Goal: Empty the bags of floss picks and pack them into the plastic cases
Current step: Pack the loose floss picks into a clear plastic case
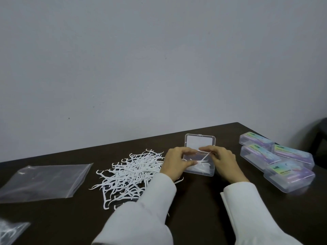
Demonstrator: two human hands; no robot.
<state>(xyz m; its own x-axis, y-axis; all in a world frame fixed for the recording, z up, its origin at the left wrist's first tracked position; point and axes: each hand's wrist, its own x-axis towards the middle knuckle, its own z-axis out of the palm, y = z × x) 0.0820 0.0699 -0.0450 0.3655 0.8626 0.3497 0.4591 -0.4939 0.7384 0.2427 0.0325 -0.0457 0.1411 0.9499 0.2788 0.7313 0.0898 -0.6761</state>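
Observation:
A heap of loose white floss picks [131,175] lies on the dark table, left of my hands. An open clear plastic case [200,169] stands in front of me, lid [200,140] up, with a few picks inside. Both hands hover over the case. My left hand [174,162] pinches picks at thumb and fingertip above the tray. My right hand [221,160] pinches a single floss pick [206,157] that slants down into the case. An empty clear zip bag [42,181] lies flat at the left.
Several closed clear cases with purple labels [276,160] are stacked at the right, near the table edge. A second bag holding floss picks [10,230] peeks in at the bottom left corner. A grey wall stands behind the table.

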